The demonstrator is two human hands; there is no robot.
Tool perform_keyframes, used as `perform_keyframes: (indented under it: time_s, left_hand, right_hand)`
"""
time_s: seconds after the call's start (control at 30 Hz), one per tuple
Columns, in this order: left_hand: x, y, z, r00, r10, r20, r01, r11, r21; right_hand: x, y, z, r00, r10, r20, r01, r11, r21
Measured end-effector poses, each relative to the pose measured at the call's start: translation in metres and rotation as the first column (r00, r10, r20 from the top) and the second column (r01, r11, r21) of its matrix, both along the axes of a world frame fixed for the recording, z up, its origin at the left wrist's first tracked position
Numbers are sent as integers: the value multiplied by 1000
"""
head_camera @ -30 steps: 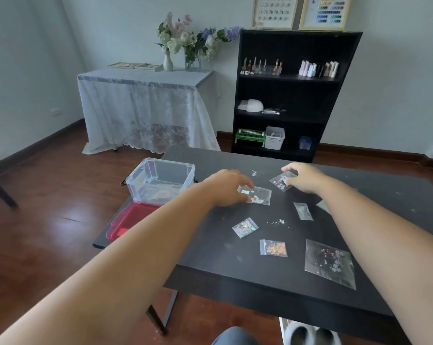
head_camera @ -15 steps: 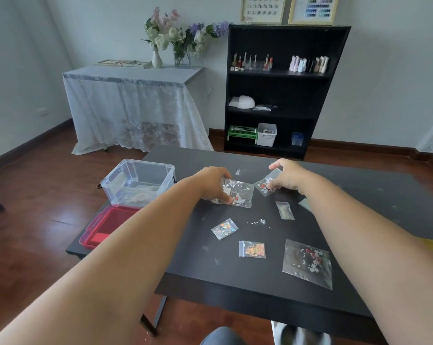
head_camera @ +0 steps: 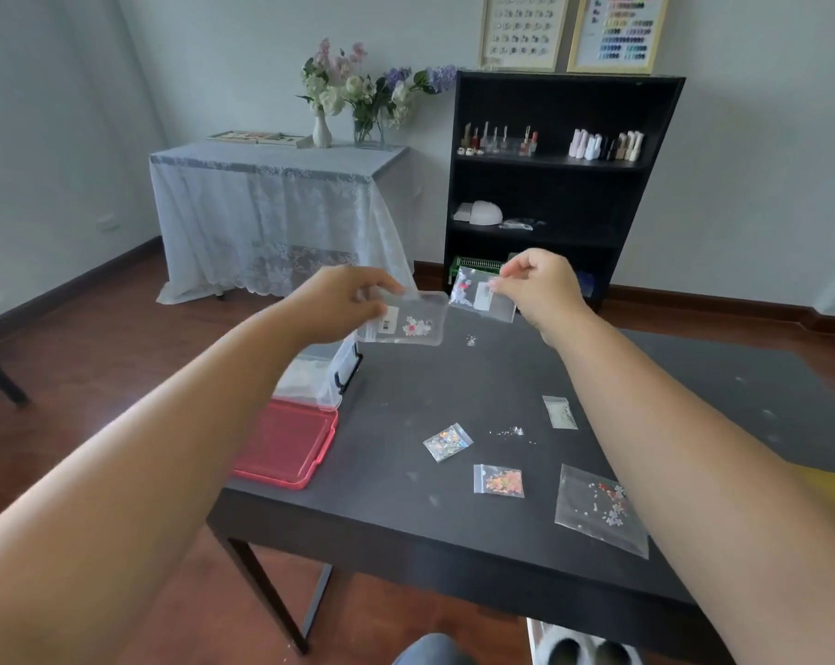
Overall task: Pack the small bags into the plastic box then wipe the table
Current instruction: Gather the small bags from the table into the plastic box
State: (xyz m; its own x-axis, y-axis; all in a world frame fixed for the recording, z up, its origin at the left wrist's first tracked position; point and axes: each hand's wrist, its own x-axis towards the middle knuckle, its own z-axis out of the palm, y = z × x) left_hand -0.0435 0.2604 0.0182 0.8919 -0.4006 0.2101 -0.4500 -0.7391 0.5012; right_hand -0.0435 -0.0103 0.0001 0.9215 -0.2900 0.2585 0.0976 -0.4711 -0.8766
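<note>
Big black table [head_camera: 453, 391], dusty, with little white specks on top. Clear box [head_camera: 326, 371] at the left edge, mostly hidden behind the left arm, with a red lid [head_camera: 286, 441] lying flat just in front. Left hand [head_camera: 338, 304] up in the air now, pinching a flower bag [head_camera: 403, 319] by one edge. Right hand [head_camera: 540, 285] up too, pinching a second bag [head_camera: 482, 295] by a corner. Both bags flat on the table a second ago, under the fingers; now lifted clear and hanging side by side, corners almost touching. Means two bags picked up and ready to go. Flower bag already close above the box, so a short drop looks like the next step. Second bag farther right, so a longer move over. Four more bags down on the table: a big one [head_camera: 600, 508] near the front edge by the right arm, an orange one [head_camera: 498, 480] beside, a shiny one [head_camera: 448, 441] in the middle, and a small pale one [head_camera: 559, 411] farther back. Loose bits [head_camera: 511, 431] spilled between the shiny bag and the pale bag. Lots left to pack. Wiping not started, and no cloth clear to see.
</note>
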Motion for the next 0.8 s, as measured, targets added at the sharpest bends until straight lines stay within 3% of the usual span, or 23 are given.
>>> perform_keyframes:
  time_s: [0.13,0.23,0.47,0.63,0.8]
  left_hand:
    - [-6,49,9,994,98,39,-98,995,10]
    - [-14,76,8,985,158,65,-159,987,6]
    - [-18,115,-7,973,211,90,-213,977,13]
    - [-9,138,-19,975,186,124,-190,982,22]
    - [1,141,-28,981,184,60,-185,983,20]
  right_hand:
    - [5,56,8,997,65,30,-70,979,191]
    - [8,104,6,983,184,19,-183,958,222]
    - [10,187,-19,942,330,-68,-332,943,-34]
    - [12,191,-32,917,346,-199,-378,913,-152]
    - [10,193,-32,875,342,-342,-448,839,-308]
